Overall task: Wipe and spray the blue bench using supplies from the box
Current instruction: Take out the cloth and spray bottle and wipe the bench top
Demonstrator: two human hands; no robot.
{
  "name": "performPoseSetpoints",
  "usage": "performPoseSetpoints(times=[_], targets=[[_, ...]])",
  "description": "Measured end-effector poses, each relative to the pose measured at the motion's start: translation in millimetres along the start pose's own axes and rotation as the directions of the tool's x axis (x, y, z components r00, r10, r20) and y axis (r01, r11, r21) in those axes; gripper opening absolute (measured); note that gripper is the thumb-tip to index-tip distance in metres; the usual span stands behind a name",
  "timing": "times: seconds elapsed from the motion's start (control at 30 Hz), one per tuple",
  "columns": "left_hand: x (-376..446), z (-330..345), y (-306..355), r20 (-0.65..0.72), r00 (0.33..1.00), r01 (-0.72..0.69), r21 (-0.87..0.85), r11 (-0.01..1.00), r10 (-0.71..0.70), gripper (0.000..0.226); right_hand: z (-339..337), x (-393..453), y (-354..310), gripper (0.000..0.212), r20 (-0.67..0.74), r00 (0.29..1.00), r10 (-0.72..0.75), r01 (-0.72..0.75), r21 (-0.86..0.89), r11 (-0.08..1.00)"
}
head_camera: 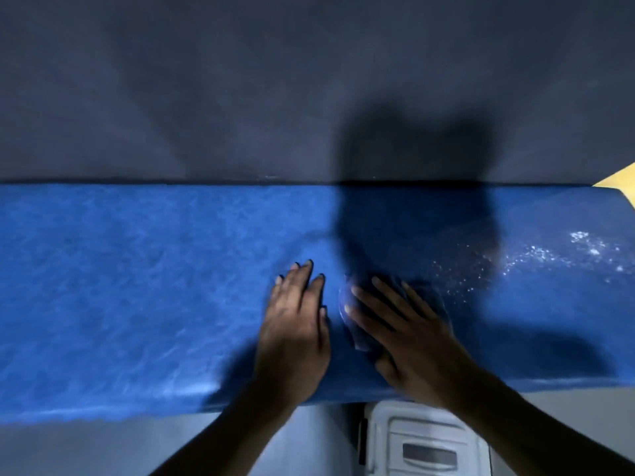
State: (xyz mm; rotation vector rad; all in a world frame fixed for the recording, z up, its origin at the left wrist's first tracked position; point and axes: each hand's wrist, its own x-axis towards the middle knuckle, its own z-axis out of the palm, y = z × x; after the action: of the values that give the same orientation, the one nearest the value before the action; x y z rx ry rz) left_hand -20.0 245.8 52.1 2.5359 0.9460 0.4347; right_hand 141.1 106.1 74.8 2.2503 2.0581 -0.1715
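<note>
closest in, just below the right wrist, there's a white box [422, 441] sitting on the floor against the bench edge, lid looks shut, handy spot for grabbing supplies. then the hands themselves, both down on the blue bench [120, 286]. left hand [295, 331] is flat, fingers spread, holding nothing; my guess is it's just there to brace while leaning over. right hand [405, 341] is pressed palm-down on a cloth [347, 304], fingers splayed over it so it stays bunched under the hand. the cloth is dark and sits in shadow, so it's hard to say what kind it is, only its edge pokes out by the fingertips. off to the right of the right hand there's a patch of spray droplets [549, 255] on the vinyl that hasn't been wiped, so that's probably where the cloth needs to go. past the fingertips the bench ends at a grey wall [240, 80].
</note>
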Motion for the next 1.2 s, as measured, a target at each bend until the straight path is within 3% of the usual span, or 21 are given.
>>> performPoseSetpoints(times=[0.13, 0.37, 0.53, 0.7, 0.97, 1.1, 1.2], targets=[[3.9, 12.4, 23.0, -0.015, 0.997, 0.071, 0.166, 0.984, -0.069, 0.052, -5.2, 30.7, 39.6, 0.082, -0.021, 1.000, 0.012, -0.011, 0.050, 0.999], [5.7, 13.3, 27.2, -0.063, 0.996, 0.074, 0.171, 0.983, -0.064, 0.054, -3.8, 99.7, 110.4, 0.073, -0.146, 0.988, 0.058, -0.046, 0.082, 0.996], [5.8, 15.6, 28.4, -0.067, 0.995, 0.080, 0.205, 0.975, -0.067, 0.055, -0.7, 118.6, 122.5, 0.065, -0.228, 0.947, 0.225, -0.185, 0.184, 0.965], [4.7, 14.6, 31.6, -0.031, 0.996, 0.091, 0.254, 0.963, -0.085, 0.056, -1.9, 75.0, 88.5, 0.075, -0.105, 0.896, 0.432, -0.402, 0.226, 0.887], [3.9, 8.3, 37.8, 0.034, 0.992, 0.110, 0.278, 0.954, -0.124, 0.059, 4.7, -50.7, 44.9, 0.072, -0.085, 0.911, 0.404, -0.365, 0.291, 0.884], [2.8, 0.2, 45.2, 0.073, 0.988, 0.118, 0.237, 0.964, -0.138, 0.063, 14.1, -106.4, 46.2, 0.075, -0.136, 0.950, 0.282, -0.241, 0.259, 0.935], [4.7, -1.0, 68.6, 0.078, 0.994, 0.066, 0.117, 0.991, -0.076, 0.065, 18.2, -127.6, 61.9, 0.089, -0.129, 0.987, 0.096, -0.075, 0.165, 0.983]])
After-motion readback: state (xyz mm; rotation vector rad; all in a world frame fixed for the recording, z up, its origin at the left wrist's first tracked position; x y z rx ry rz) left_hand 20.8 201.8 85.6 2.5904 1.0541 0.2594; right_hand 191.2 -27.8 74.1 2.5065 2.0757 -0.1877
